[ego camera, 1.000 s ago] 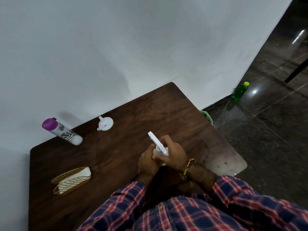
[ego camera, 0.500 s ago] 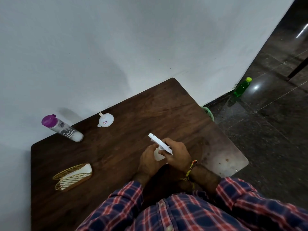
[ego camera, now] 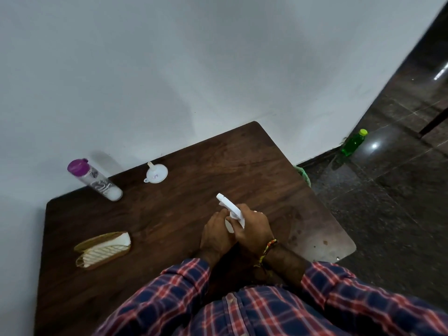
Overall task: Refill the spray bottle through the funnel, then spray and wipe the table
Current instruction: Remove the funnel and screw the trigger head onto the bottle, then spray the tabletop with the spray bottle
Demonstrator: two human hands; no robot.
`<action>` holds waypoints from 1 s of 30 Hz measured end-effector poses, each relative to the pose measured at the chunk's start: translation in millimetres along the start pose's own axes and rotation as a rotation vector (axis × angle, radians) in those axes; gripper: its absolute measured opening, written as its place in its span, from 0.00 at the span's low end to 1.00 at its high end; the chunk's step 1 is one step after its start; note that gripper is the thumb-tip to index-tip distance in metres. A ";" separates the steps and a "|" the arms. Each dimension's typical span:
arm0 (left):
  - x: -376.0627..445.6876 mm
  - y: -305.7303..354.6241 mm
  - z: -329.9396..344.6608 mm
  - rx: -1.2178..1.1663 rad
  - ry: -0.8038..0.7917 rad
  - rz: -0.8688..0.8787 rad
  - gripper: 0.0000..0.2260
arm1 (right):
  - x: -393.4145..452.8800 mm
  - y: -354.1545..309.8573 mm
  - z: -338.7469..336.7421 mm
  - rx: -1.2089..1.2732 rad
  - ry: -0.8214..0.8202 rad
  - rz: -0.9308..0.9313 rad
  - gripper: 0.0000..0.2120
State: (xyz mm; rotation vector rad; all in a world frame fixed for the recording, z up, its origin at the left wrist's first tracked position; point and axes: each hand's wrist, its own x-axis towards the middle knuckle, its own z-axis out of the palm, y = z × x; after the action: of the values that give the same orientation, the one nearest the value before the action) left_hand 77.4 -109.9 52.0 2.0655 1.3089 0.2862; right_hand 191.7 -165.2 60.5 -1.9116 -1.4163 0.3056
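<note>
Hands meet in the middle of the table [ego camera: 169, 214], right in front of the person. The right hand [ego camera: 254, 226] curls its fingers around the white spray head [ego camera: 229, 206] and holds it tight. The nozzle sticks out toward 11 o'clock. The left hand [ego camera: 215, 235] wraps around the spray bottle [ego camera: 229, 226] just under the head, at about 7 o'clock from the nozzle. Only a small white bit of the bottle shows between the two hands, so I cannot tell if the head is screwed on or loose. A colored thread band [ego camera: 266, 249] goes around the right wrist. The funnel [ego camera: 156, 172] sits on the table at 11 o'clock from the hands, well apart from them, close to the wall [ego camera: 169, 69], its spout pointing up and its wide mouth down. A bottle with a purple cap [ego camera: 93, 180] stands at 10 o'clock, near the far left edge of the table. A gold wire holder [ego camera: 101, 249] with white paper in it lies at 9 o'clock from the hands. A green bottle [ego camera: 354, 141] stands on the dark floor [ego camera: 388, 202] at 2 o'clock, near the wall. Plaid sleeves [ego camera: 169, 294] fill the near edge.
</note>
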 end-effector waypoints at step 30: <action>-33.5 -53.9 -36.6 -0.131 -0.191 -0.298 0.20 | 30.9 -8.9 17.5 0.501 -0.058 -0.039 0.11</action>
State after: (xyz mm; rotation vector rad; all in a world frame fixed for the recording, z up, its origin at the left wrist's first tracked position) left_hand 4.2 -108.7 50.6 1.7151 1.4153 0.0396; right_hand 186.4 -129.0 61.0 -1.4730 -1.2647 0.6363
